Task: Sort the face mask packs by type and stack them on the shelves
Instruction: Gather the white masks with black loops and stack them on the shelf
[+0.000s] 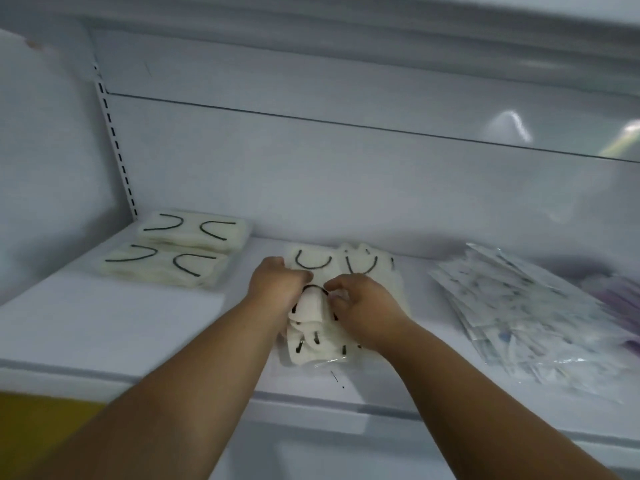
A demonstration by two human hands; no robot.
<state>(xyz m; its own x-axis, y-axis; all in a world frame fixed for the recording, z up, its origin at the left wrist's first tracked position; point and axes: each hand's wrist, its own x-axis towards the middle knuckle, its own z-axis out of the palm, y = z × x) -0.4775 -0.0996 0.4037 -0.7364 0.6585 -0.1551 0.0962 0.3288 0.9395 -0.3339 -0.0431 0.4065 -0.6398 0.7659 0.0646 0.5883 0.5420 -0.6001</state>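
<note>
At the far left of the frame, a slotted upright rail [116, 147] runs down the white back corner to the shelf [114, 317]. Just right of it, at centre left, two stacks of cream mask packs with black ear loops [180, 249] lie side by side, one behind the other, flat on the shelf. In the middle of the frame, a looser pile of the same cream packs [332, 306] sits on the shelf, its rear packs lying flat. The left hand [277, 284] rests on this pile with fingers curled down onto a pack. Right beside it, the right hand [360, 301] pinches the top pack near a black loop, fingers bent. Toward the right edge, well apart from the hands, a slumped heap of clear printed mask packs [526, 313] spreads across the shelf, with something purple [613, 292] blurred behind it.
</note>
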